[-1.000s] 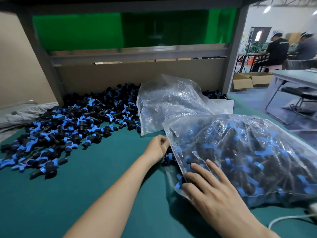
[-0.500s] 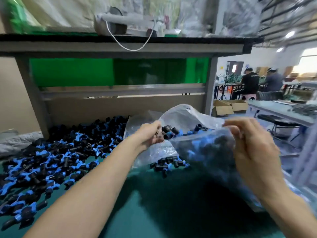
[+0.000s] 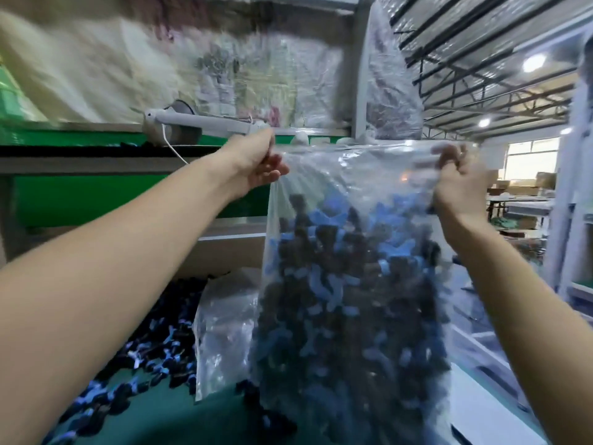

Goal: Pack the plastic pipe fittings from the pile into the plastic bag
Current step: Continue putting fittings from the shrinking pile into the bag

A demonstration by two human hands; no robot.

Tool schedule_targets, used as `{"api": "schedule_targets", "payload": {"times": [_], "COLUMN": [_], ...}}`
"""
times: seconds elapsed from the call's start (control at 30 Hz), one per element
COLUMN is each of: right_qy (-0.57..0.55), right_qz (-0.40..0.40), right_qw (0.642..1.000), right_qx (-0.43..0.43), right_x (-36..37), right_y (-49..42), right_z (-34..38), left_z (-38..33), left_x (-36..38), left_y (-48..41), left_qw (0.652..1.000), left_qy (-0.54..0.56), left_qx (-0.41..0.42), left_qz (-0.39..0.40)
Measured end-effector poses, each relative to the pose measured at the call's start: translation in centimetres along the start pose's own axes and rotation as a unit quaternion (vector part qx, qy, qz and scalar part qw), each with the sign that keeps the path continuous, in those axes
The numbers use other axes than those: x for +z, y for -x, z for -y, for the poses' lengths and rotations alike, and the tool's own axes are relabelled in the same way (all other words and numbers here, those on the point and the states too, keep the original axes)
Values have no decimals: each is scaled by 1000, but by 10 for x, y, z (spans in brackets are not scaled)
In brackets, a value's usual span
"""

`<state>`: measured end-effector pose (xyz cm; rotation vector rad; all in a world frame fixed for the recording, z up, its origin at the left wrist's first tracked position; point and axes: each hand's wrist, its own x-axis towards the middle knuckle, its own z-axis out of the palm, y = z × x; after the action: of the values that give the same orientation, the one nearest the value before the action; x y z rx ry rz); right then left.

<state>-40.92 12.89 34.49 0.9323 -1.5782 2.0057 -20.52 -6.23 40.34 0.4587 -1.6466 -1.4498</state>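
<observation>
A clear plastic bag [image 3: 353,175] hangs upright in front of me, its lower part packed with black and blue pipe fittings [image 3: 346,303]. My left hand [image 3: 256,162] pinches the bag's top left corner. My right hand [image 3: 459,181] grips the top right corner. The bag is held up over the green table. The loose pile of black and blue fittings [image 3: 141,354] lies on the table at the lower left. The view is motion-blurred.
A second, crumpled clear bag [image 3: 224,329] lies on the green table [image 3: 179,422] behind the held one. A shelf frame [image 3: 96,162] with a white lamp and cable [image 3: 199,123] stands behind. Workbenches stand at the far right.
Both hands have lifted the filled bag from the table by its top corners, so it now hangs upright. My view has tilted upward.
</observation>
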Motion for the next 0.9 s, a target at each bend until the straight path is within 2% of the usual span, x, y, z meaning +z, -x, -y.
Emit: {"api": "schedule_targets", "payload": {"times": [0.13, 0.23, 0.33, 0.43, 0.57, 0.63, 0.77, 0.9], "right_qy": [50, 14, -22, -46, -96, -95, -65, -142], "right_qz": [133, 194, 203, 184, 135, 141, 214, 227], "right_qw": [986, 970, 964, 964, 973, 975, 957, 933], "right_qx": [86, 145, 169, 186, 163, 142, 186, 242], "right_x": [45, 68, 88, 102, 113, 118, 134, 142], "right_y": [44, 88, 99, 87, 60, 62, 101, 120], "right_z": [-41, -78, -87, -65, -34, -26, -34, -37], "left_z": [38, 67, 68, 50, 17, 16, 50, 69], "left_x": [-50, -88, -107, -108, -114, -124, -150, -170], "left_y": [26, 52, 59, 57, 53, 56, 69, 73], "left_qw": [983, 960, 965, 970, 980, 982, 962, 971], "left_qy": [-161, -246, -226, -212, -183, -173, -247, -207], "left_qx": [-91, -136, -134, -113, -40, -22, -84, -95], "left_qz": [-21, -13, -27, -35, -64, -79, -83, -77]}}
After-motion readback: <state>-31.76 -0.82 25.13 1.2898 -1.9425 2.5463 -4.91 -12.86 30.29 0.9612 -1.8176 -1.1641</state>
